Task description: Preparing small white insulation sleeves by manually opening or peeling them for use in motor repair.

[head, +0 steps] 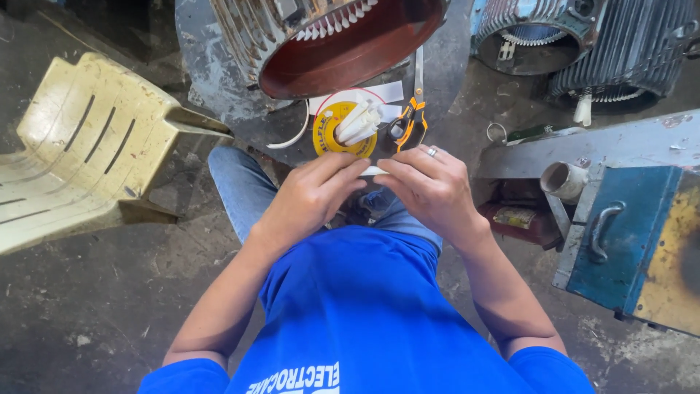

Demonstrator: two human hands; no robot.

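A large motor stator (328,44) lay on the round metal plate (211,66), its red bore facing the person. Near the plate's front edge sat a yellow reel (328,135) holding white sleeves (359,120), orange-handled scissors (408,120) just beside. Over that edge, the left hand (310,193) and right hand (430,186) pinched a white strip (373,171) between their fingertips.

A round yellow label (326,131) with a red rim lies at upper centre of the frame. A faded yellowish label (515,217) sits on a red can at right of centre.
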